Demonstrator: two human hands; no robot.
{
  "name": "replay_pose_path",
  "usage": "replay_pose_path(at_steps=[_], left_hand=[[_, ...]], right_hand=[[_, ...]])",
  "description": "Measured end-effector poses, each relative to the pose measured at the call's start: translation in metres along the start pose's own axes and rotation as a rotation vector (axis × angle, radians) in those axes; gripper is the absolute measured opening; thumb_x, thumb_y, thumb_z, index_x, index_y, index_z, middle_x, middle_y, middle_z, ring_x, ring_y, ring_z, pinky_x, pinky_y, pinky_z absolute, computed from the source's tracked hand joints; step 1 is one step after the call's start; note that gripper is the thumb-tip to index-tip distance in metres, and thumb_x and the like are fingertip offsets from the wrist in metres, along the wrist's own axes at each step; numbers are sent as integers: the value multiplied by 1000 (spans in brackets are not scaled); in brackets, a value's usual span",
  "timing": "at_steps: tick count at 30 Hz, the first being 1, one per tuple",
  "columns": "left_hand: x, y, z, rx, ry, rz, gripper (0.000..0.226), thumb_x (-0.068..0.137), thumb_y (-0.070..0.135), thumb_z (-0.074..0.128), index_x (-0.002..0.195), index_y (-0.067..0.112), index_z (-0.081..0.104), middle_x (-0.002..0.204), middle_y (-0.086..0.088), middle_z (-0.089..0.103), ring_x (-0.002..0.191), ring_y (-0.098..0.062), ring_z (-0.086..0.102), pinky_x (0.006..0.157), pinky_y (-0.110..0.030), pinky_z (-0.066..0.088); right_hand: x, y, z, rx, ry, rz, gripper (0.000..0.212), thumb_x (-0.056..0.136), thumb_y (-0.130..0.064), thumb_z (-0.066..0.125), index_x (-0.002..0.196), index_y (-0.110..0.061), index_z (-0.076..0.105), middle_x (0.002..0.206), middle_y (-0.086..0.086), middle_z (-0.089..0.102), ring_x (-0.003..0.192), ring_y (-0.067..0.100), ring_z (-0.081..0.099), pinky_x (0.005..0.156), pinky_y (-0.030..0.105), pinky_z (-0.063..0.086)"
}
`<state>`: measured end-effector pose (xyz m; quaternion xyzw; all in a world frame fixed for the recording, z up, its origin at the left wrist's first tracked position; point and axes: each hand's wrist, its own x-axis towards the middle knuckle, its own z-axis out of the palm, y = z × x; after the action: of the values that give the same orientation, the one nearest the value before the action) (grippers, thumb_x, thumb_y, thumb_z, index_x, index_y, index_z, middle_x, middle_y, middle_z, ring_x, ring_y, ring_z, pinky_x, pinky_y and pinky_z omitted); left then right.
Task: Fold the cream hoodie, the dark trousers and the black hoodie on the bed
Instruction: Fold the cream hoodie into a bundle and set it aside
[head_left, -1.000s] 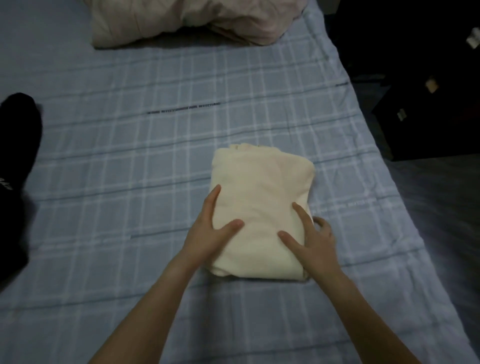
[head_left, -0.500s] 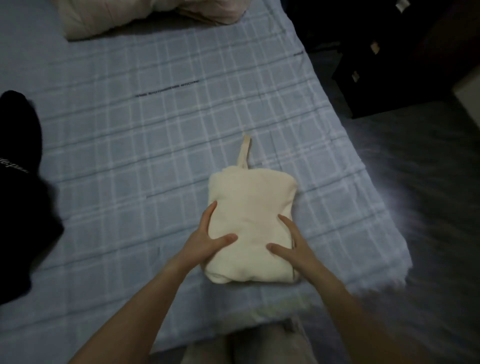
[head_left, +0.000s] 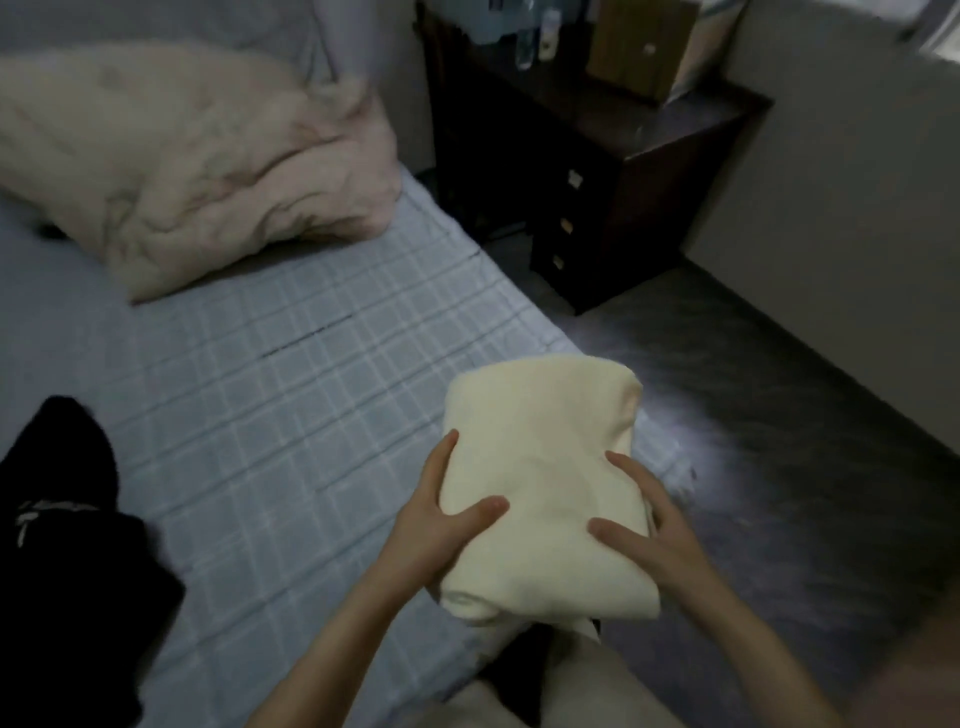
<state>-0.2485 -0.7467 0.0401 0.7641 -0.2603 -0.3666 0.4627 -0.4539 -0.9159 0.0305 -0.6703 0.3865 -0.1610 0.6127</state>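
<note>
Holds the folded cream hoodie in front of the body as a thick, compact bundle, raised over the near right corner of the bed and partly out over the dark floor. Clamps the left hand on the bundle's left side, thumb laid across the top face, fingers running along the edge. Clamps the right hand on the right side in the same way, thumb on top, fingers wrapped round the edge. Shows a leg in light cloth just below the bundle.

Shows a heap of black cloth on the near left of the bed, well apart from the cream hoodie, with a pale mark on it. Too dark there to tell black hoodie from dark trousers; possibly both in the one heap.

Shows a crumpled pale duvet at the far end of the bed, lying on the blue checked sheet. Shows, beside the bed on the right, a dark bedside cabinet with small drawer pulls, carrying blurred bottles and a brown box. Shows a pale wall to the right of the cabinet.
</note>
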Motion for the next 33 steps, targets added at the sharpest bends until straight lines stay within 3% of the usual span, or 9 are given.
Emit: replay_pose_path(at_steps=[6,11,15,17,21,25,29,33], left_hand=[[-4,106,-4,59,96,286,97,54,75,72,133,77,14,116,58,29,96,28,43,75,-9,39],[1,142,45,52,170,333,98,53,73,73,133,77,16,120,54,29,101,23,43,77,-11,40],[9,156,110,56,212,287,98,52,77,72,133,77,17,127,38,40,103,5,52,78,-20,43],[12,161,146,37,230,255,97,51,78,71,132,78,17,127,38,39,103,5,52,79,-18,42],[15,172,205,-6,275,202,95,50,78,71,129,81,17,117,54,30,95,27,42,74,-5,37],[17,177,233,-27,341,149,96,50,77,72,127,82,16,116,56,29,95,31,40,74,-2,37],[35,176,235,-27,413,96,97,51,76,73,130,80,16,119,53,32,98,25,44,78,-4,38],[68,162,221,-56,469,43,97,50,75,75,130,79,19,111,60,37,95,32,45,74,0,40]], right_hand=[[-8,-78,-47,66,45,-265,76,71,-23,88,134,-40,49,125,-39,56,114,-15,53,85,7,46],[5,-81,-102,76,55,-351,81,68,-25,90,138,-37,51,132,-31,56,120,-9,53,88,8,46],[17,-64,-167,66,25,-345,79,65,-27,86,135,-37,52,128,-32,57,118,-7,55,86,10,48],[22,-55,-202,35,8,-315,79,64,-31,82,135,-41,51,127,-33,57,118,-6,55,90,18,51],[39,-43,-261,-38,-48,-272,83,61,-35,83,137,-40,50,137,-23,55,126,4,53,103,41,48],[61,-38,-291,-101,-128,-284,86,56,-46,86,134,-48,51,135,-31,54,125,-3,51,102,34,47],[99,-38,-289,-124,-209,-295,84,61,-40,92,135,-43,52,134,-32,53,128,0,49,103,32,44],[145,-38,-271,-133,-267,-303,80,63,-21,88,133,-39,53,138,-26,50,125,-8,46,93,9,41]])
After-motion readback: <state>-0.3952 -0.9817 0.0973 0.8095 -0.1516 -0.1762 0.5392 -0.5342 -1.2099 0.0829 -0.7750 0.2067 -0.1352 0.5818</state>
